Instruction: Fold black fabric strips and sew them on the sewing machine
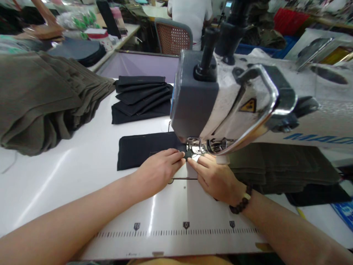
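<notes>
A folded black fabric piece (pixel 138 147) lies flat on the white sewing table, its right end under the head of the sewing machine (pixel 195 95). My left hand (pixel 162 165) rests across its front edge, thumb and fingers pinched together at a small dark fabric end (pixel 188 154) beside the presser foot (pixel 194 145). From the other side, my right hand (pixel 217 176) brings thumb and index finger against that same small end, with its other fingers curled. The needle is too small to make out.
Behind the worked piece sits a stack of folded black pieces (pixel 143 97). Olive-brown fabric piles lie at left (pixel 41 95) and under the machine arm at right (pixel 281 165). A ruler scale (pixel 176 232) marks the front edge. A person (pixel 190 18) and a chair (pixel 174 35) are beyond.
</notes>
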The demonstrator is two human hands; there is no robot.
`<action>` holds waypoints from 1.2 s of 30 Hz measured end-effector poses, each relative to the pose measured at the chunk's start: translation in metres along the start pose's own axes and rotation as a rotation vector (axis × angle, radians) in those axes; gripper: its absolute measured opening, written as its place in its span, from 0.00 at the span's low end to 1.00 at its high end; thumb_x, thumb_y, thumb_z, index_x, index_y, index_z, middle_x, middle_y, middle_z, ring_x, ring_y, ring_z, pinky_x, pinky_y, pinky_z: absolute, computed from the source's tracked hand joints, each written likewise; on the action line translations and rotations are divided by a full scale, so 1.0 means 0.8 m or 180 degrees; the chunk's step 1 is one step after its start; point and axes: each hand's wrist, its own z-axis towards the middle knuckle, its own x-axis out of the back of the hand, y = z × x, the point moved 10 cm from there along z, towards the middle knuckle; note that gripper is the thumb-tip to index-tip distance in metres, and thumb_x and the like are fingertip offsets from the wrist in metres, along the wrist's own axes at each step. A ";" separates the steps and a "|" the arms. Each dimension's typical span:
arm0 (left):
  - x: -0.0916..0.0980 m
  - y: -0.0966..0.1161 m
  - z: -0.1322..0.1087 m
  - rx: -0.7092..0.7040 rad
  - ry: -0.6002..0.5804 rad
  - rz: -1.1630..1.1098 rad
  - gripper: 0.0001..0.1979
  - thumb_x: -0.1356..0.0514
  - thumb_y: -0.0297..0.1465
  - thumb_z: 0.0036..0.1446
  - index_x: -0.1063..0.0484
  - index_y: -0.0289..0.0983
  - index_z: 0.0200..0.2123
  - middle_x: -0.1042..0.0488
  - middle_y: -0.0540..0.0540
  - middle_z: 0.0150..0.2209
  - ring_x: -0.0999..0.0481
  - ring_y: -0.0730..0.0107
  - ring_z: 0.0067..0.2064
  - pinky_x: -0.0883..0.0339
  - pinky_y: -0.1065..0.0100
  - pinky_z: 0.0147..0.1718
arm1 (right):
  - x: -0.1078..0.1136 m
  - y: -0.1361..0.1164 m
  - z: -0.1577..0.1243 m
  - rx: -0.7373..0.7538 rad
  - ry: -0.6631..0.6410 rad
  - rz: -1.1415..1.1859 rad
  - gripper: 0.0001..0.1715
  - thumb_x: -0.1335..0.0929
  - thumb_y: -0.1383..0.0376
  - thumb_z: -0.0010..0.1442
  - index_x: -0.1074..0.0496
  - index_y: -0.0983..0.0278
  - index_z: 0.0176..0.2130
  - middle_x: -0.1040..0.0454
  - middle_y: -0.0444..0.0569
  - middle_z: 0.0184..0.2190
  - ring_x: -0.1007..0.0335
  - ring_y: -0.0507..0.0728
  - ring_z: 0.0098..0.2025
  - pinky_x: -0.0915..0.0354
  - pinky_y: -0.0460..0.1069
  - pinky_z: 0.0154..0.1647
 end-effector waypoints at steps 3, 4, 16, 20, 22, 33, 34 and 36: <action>0.001 -0.011 0.006 0.0061 0.0012 -0.0096 0.11 0.52 0.25 0.59 0.32 0.29 0.42 0.31 0.41 0.45 0.35 0.64 0.49 0.41 0.63 0.50 | -0.002 0.004 0.002 -0.0168 -0.0019 -0.0047 0.21 0.40 0.73 0.55 0.35 0.71 0.50 0.30 0.52 0.32 0.38 0.56 0.38 0.44 0.50 0.39; 0.001 -0.015 0.008 0.0093 -0.0005 -0.0129 0.11 0.51 0.25 0.59 0.32 0.30 0.41 0.31 0.41 0.44 0.35 0.64 0.49 0.40 0.63 0.50 | -0.002 0.005 0.003 -0.0201 -0.0017 -0.0054 0.22 0.40 0.74 0.55 0.35 0.71 0.50 0.30 0.52 0.33 0.38 0.56 0.38 0.44 0.50 0.40; 0.016 -0.039 0.023 0.0175 0.0399 -0.0087 0.09 0.49 0.23 0.57 0.31 0.31 0.38 0.29 0.41 0.39 0.31 0.65 0.43 0.35 0.68 0.40 | -0.005 0.009 0.002 -0.0253 0.0023 0.0029 0.23 0.40 0.75 0.54 0.36 0.69 0.50 0.31 0.51 0.34 0.38 0.56 0.38 0.44 0.49 0.39; 0.016 -0.040 0.021 0.0186 0.0350 -0.0174 0.08 0.49 0.23 0.57 0.31 0.33 0.37 0.29 0.43 0.38 0.31 0.66 0.42 0.36 0.69 0.40 | -0.005 0.006 0.002 -0.0250 0.0024 0.0092 0.20 0.40 0.75 0.53 0.33 0.68 0.47 0.31 0.50 0.32 0.38 0.56 0.37 0.44 0.49 0.40; 0.017 -0.037 0.016 0.0249 0.0304 -0.0105 0.09 0.50 0.23 0.57 0.32 0.32 0.40 0.30 0.43 0.39 0.31 0.66 0.42 0.36 0.69 0.41 | -0.005 0.006 0.001 -0.0222 0.0083 0.0120 0.18 0.41 0.75 0.54 0.31 0.68 0.44 0.31 0.51 0.31 0.37 0.57 0.37 0.43 0.50 0.39; 0.016 -0.112 -0.004 0.1328 0.0132 0.0545 0.15 0.53 0.19 0.56 0.35 0.29 0.45 0.35 0.35 0.48 0.34 0.60 0.48 0.36 0.60 0.45 | 0.025 -0.023 -0.011 0.0503 0.0550 0.0387 0.17 0.44 0.70 0.61 0.34 0.68 0.46 0.31 0.50 0.29 0.36 0.54 0.30 0.39 0.49 0.31; 0.021 -0.116 -0.004 0.1318 0.0189 0.0550 0.16 0.54 0.19 0.56 0.36 0.29 0.46 0.37 0.35 0.50 0.36 0.60 0.50 0.38 0.59 0.47 | 0.035 -0.028 -0.015 0.0547 0.0556 0.0331 0.16 0.44 0.70 0.62 0.33 0.67 0.44 0.31 0.50 0.29 0.36 0.54 0.30 0.39 0.49 0.31; 0.028 -0.104 -0.009 0.1159 0.0296 0.0489 0.16 0.53 0.19 0.56 0.36 0.30 0.47 0.38 0.35 0.52 0.36 0.60 0.51 0.39 0.58 0.48 | 0.056 -0.030 -0.027 0.0496 0.0434 0.0179 0.12 0.42 0.69 0.61 0.31 0.64 0.38 0.31 0.49 0.30 0.36 0.55 0.31 0.39 0.49 0.32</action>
